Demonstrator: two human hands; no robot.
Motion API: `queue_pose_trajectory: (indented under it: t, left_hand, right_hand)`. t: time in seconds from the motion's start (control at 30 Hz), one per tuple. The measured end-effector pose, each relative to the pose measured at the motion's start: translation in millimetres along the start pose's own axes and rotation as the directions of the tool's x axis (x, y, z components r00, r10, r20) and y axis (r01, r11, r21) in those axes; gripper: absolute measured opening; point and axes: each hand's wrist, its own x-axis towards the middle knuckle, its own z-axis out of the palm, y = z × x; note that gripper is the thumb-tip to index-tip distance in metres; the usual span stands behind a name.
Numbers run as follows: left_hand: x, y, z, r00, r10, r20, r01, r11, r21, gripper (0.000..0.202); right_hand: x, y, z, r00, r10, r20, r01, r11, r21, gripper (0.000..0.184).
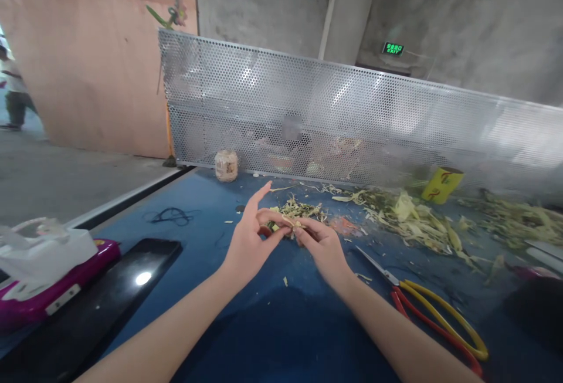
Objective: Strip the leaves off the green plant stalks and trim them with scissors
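The pinched strip (290, 220) was pale yellow above a blue tabletop (246, 336), and the shredded pile (407, 219) at right mixed yellow-green with straw tones. The scissors (398, 282) at near right had one yellow and one red handle; the far metal screen (272, 84) was silver, dotted with holes. At left, the flat device (101, 295) was black.

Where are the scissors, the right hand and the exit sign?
Scissors (397, 282): head view, where blades meet handles.
Right hand (324, 249): head view, back of the hand.
Exit sign (393, 48): head view, lit front.

The lit green sign (393, 48) at the back reads "EXIT" beneath small characters, probably "安全出口".
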Motion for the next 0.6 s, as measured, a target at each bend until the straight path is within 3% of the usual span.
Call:
queue_pose_trajectory:
  t: [0.2, 0.37, 0.53, 0.6]
  left_hand:
    - [3.1, 2.8, -11.8, 0.979, 0.187, 0.086, -0.202, 0.955, 0.219, 0.083]
    - [5.3, 3.2, -18.3, 0.975, 0.124, 0.183, -0.161, 0.967, 0.199, 0.082]
    - [5.8, 4.1, -18.7, 0.943, 0.109, 0.314, -0.188, 0.954, 0.232, 0.079]
    - [5.9, 3.5, -18.5, 0.944, 0.09, 0.318, -0.176, 0.952, 0.252, 0.079]
  right_hand:
    - [1.3, 0.8, -0.4, 0.994, 0.045, 0.102, -0.054, 0.994, 0.092, 0.022]
    - [-0.3, -2.5, -0.2, 0.98, 0.119, 0.161, -0.142, 0.98, 0.138, 0.026]
    - [-0.5, 1.0, -1.1, 0.964, 0.163, 0.208, -0.197, 0.968, 0.153, 0.025]
    - [0.4, 3.6, -1.8, 0.965, 0.162, 0.206, -0.194, 0.97, 0.149, 0.023]
